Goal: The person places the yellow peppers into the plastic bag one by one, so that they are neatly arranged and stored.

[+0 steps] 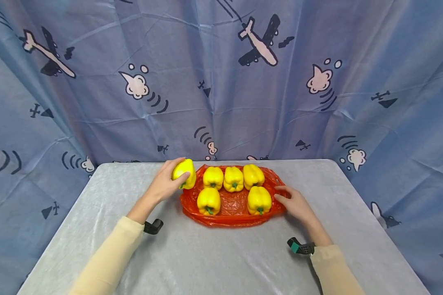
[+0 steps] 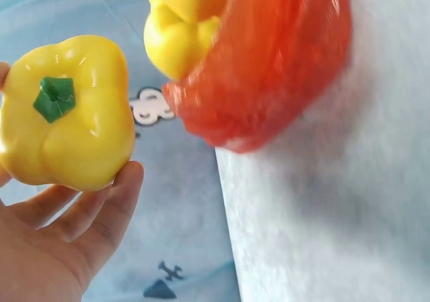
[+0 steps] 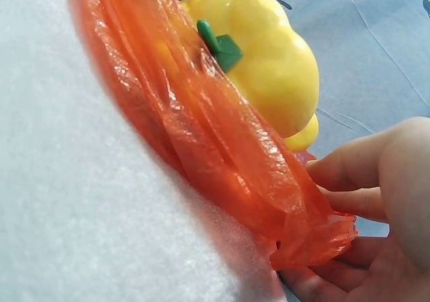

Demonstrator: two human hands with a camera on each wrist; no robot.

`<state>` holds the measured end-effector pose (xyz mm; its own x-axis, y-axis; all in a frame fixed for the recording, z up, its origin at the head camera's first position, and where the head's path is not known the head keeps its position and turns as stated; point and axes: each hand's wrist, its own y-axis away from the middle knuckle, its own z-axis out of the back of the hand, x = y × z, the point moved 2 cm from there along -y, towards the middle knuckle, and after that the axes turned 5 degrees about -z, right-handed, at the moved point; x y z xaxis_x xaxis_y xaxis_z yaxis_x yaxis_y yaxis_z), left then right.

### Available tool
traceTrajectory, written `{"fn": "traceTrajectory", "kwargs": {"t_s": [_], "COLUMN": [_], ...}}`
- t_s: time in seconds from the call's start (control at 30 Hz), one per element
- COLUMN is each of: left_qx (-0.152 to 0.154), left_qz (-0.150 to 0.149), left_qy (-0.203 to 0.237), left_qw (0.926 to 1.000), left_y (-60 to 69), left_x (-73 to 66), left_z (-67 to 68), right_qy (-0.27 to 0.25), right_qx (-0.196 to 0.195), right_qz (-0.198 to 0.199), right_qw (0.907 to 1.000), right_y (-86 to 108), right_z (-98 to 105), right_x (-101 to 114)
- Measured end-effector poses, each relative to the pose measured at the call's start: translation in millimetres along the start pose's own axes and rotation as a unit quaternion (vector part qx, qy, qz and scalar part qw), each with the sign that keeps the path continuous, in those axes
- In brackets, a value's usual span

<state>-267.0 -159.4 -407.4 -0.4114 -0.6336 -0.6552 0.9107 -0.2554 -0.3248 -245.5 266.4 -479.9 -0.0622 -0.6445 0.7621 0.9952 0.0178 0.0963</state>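
My left hand (image 1: 165,180) grips a yellow bell pepper (image 1: 185,173) just over the left end of a red plastic bag (image 1: 233,204). Seen from the left wrist, this pepper (image 2: 80,117) has its green stem toward the camera, with thumb and fingers around its sides. Several more yellow bell peppers (image 1: 208,201) sit in the opened bag, in a back row and at two front corners. At the bag's right end, my right hand (image 1: 295,203) holds the rim, its fingers curled about the red plastic (image 3: 312,238) in the right wrist view. Some right fingertips are hidden behind the plastic.
A pale grey cloth covers the table (image 1: 221,262), with the bag near its back edge. Behind it hangs a blue curtain (image 1: 192,82) printed with planes. Each wrist wears a dark strap-on device (image 1: 153,226).
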Motion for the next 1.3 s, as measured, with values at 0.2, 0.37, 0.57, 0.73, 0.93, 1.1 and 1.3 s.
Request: {"fn": "traceTrajectory", "kwargs": {"t_s": [0.2,0.37,0.57,0.73,0.93,1.1,1.3], "left_qx": [-0.001,0.011,0.024,0.035,0.045,0.064,0.1], "left_qz": [-0.027,-0.035,-0.048,-0.068,-0.077,-0.076,-0.071], "left_qy": [0.01,0.028,0.038,0.04,0.029,0.025,0.006], "left_qw": [0.9996,0.9989,0.9978,0.9963,0.9955,0.9947,0.9925], "left_y": [-1.5,-4.2,-7.2,-9.0,-9.6,-9.7,-9.1], "left_x": [-12.8,-25.3,-40.9,-56.8,-74.6,-81.8,-83.3], "left_z": [-12.3,-22.3,-35.7,-47.5,-60.9,-74.0,-91.8], "right_qy": [0.006,0.006,0.008,0.004,0.007,-0.002,-0.011], "right_qx": [0.004,-0.001,-0.008,-0.006,-0.003,-0.004,-0.003], "right_qz": [-0.003,0.017,0.035,0.029,0.022,0.025,0.023], "right_qw": [1.0,0.9998,0.9993,0.9996,0.9997,0.9997,0.9997], "right_y": [-0.1,1.3,1.3,0.2,-0.5,-0.3,0.6], "right_z": [1,2,2,2,3,2,2], "right_x": [0,1,1,0,-1,0,0]}}
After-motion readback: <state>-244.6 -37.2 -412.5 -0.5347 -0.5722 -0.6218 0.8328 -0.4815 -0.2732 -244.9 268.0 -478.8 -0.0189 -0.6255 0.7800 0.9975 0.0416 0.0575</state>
